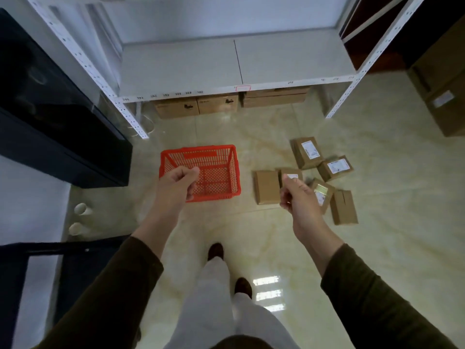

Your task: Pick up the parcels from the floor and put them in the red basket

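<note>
An empty red basket (226, 157) stands on the tiled floor in front of me. To its right lie several brown cardboard parcels (266, 187), some with white labels, such as one at the back (307, 152) and one beside it (336, 167). My left hand (177, 183) hovers over the basket's near left corner, fingers loosely curled, holding nothing. My right hand (299, 195) is raised over the parcels, fingers loosely curled and empty, covering part of two of them.
A white metal shelf rack (226, 66) stands ahead with cardboard boxes (196, 107) under it. A black cabinet (50, 117) is at the left, larger cartons (442, 96) at the far right. My feet (216, 250) stand on glossy tiles (251, 230).
</note>
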`<state>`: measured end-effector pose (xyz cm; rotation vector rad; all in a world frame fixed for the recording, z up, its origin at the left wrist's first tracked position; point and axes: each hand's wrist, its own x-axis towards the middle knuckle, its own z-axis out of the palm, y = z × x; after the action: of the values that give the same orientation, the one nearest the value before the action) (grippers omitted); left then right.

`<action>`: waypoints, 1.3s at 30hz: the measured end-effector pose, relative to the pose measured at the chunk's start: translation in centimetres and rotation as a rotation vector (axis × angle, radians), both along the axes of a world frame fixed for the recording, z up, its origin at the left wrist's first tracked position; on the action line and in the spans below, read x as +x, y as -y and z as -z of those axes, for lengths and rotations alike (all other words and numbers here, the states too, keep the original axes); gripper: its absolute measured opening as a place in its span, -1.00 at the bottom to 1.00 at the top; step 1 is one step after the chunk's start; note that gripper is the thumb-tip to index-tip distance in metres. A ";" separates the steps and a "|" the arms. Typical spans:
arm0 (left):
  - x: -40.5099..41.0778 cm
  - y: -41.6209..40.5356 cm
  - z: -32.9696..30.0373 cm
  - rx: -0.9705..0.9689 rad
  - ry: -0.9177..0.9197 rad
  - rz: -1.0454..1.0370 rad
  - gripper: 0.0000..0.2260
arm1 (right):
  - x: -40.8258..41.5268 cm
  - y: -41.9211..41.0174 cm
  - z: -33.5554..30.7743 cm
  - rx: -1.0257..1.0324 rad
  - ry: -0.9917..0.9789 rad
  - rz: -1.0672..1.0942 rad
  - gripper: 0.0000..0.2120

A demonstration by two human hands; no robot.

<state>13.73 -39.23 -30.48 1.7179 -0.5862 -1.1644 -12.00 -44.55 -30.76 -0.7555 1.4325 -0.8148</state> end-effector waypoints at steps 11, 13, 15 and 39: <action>-0.3 14.4 9.5 0.176 0.036 0.185 -0.73 | 0.3 11.4 8.4 0.199 -0.154 0.148 -0.72; -1.4 16.7 11.7 0.192 0.029 0.215 -0.70 | -0.4 13.4 10.8 0.219 -0.182 0.145 -0.75; -2.6 19.0 14.5 0.236 0.020 0.225 -0.71 | -1.5 15.3 13.8 0.239 -0.207 0.125 -0.76; -16.5 32.5 58.1 0.615 -0.058 0.355 -0.50 | -7.2 28.9 55.8 0.480 -0.389 -0.193 -0.80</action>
<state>-2.82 -71.76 -88.61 2.1336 -0.5438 -1.7752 -19.22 -73.49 -86.53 -0.6842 1.7794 -0.1581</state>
